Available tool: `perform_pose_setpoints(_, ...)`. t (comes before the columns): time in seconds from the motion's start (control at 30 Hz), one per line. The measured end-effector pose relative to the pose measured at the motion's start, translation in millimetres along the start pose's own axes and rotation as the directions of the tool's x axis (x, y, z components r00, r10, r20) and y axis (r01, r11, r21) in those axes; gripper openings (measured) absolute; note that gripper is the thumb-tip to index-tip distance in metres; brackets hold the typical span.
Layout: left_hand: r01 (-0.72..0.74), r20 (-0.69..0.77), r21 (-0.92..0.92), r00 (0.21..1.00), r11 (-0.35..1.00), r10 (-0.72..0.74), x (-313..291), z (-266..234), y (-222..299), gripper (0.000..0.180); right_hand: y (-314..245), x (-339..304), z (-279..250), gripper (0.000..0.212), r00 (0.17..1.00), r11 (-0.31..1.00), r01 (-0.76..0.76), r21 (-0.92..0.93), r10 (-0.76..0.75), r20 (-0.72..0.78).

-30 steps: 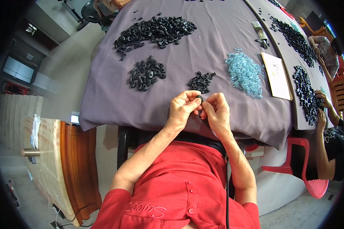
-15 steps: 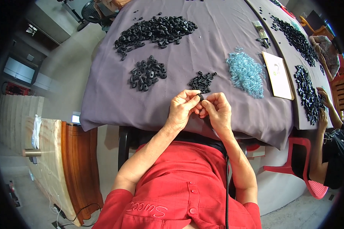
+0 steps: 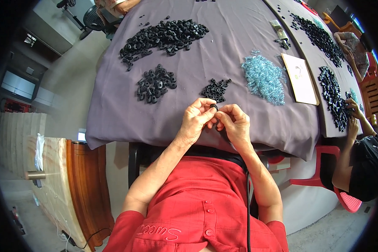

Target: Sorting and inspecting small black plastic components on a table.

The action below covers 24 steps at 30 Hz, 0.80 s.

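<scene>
Over the table's near edge, my left hand (image 3: 196,119) pinches a small round black plastic part (image 3: 213,106) between thumb and forefinger. Close beside it, my right hand (image 3: 234,121) has its thumb and fingers pressed together at the part's right side; whatever lies between those fingertips is hidden. Just beyond my hands lies a small heap of black ring-shaped pieces (image 3: 215,90). Farther left are a heap of ribbed black parts (image 3: 155,85) and a larger black heap (image 3: 164,37). On the right sits a pile of clear bluish, coil-like pieces (image 3: 262,78).
A pale flat board (image 3: 300,80) and a clear tube-like container (image 3: 280,32) lie right of the bluish pile. At the adjoining table, a co-worker's hands (image 3: 354,114) touch another black heap (image 3: 334,98). A red chair (image 3: 319,166) stands right; a wooden cabinet (image 3: 88,189) left.
The view has shifted slightly, so the table's contents appear a little farther left. My hands stay together around the black part, which now shows more upright at the left fingertips.
</scene>
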<state>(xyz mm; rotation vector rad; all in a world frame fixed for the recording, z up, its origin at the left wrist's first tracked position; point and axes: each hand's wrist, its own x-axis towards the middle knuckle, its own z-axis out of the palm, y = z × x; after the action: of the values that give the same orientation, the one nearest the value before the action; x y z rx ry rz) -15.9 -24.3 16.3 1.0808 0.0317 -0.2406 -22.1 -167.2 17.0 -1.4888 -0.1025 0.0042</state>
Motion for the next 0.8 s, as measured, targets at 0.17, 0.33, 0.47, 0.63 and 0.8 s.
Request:
perform_pose_setpoints(0.17, 0.009, 0.052, -0.016, 0.999, 1.000, -0.009, 0.8, -6.0, -2.0, 0.016, -3.9, -1.6, -0.4, 0.007, 0.998, 0.980, 0.068, -0.186, -0.067, 0.014)
perform_pose_setpoints(0.33, 0.049, 0.111, -0.142, 0.993, 0.989, -0.034, 3.9, -12.9, -2.5, 0.018, 5.4, 0.3, -5.8, 0.015, 0.985, 0.956, 0.158, -0.248, -0.134, 0.111)
perform_pose_setpoints(0.47, 0.102, 0.076, -0.189, 0.993, 0.977, -0.090, 4.2, -12.3, -0.5, 0.020, 0.0, 0.9, -6.2, 0.024, 0.986, 0.987, 0.118, -0.111, -0.103, 0.135)
perform_pose_setpoints(0.63, 0.107, 0.136, -0.166, 0.987, 0.980, -0.085, -0.2, -4.4, 7.3, 0.022, -15.7, 6.3, -12.5, 0.046, 0.946, 0.924, 0.258, -0.284, -0.181, 0.270)
perform_pose_setpoints(0.8, 0.126, 0.185, -0.070, 0.976, 0.990, -0.112, 1.0, -8.3, 7.0, 0.026, -16.3, 8.0, -15.5, 0.048, 0.937, 0.935, 0.246, -0.256, -0.161, 0.311)
